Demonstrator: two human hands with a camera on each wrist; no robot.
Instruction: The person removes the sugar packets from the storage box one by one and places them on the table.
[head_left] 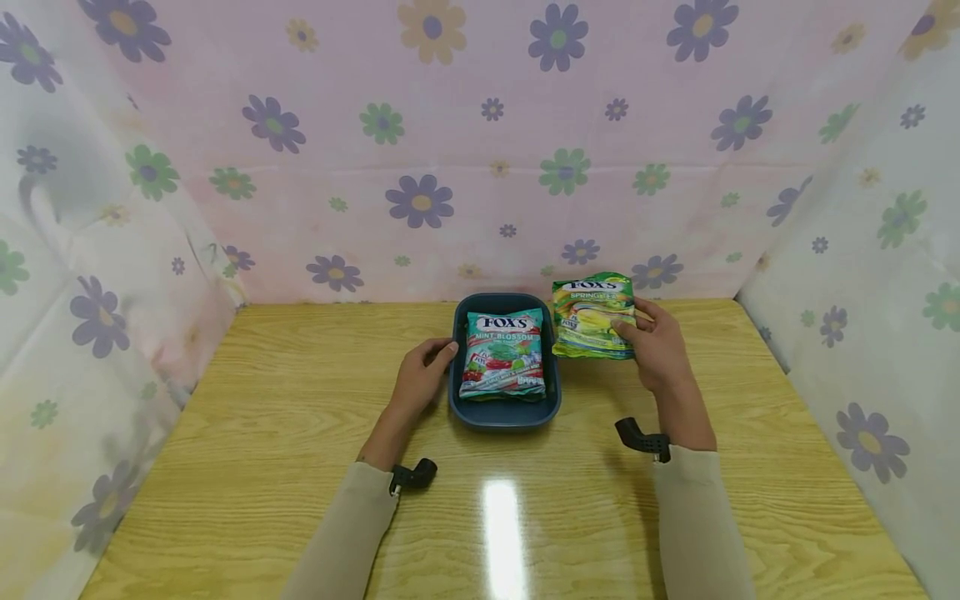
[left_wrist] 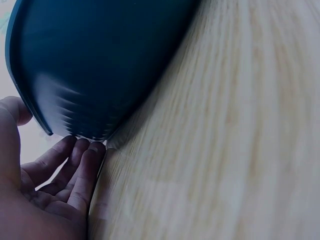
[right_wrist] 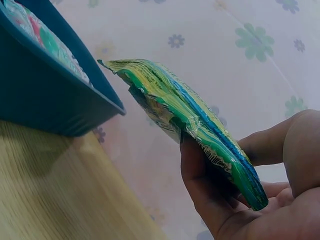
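Note:
A dark blue plastic basin (head_left: 504,418) stands on the wooden table with a teal Fox's Mint Blossom candy bag (head_left: 504,354) lying face up inside it. My left hand (head_left: 425,373) is at the basin's left side. In the left wrist view its thumb touches the rim and its fingertips meet the lower outer wall (left_wrist: 100,60). Beside the basin's right rim, my right hand (head_left: 660,342) pinches a green and yellow Fox's Spring Tea candy bag (head_left: 592,321) by its right edge, thumb on the front, fingers behind. The right wrist view shows this bag (right_wrist: 175,100) tilted and raised above the table.
A floral cloth (head_left: 495,150) hangs behind the wooden table (head_left: 300,433) and along both sides. Black wrist cameras sit on the left wrist (head_left: 414,475) and the right wrist (head_left: 641,437). A bright reflection lies on the table in front of the basin.

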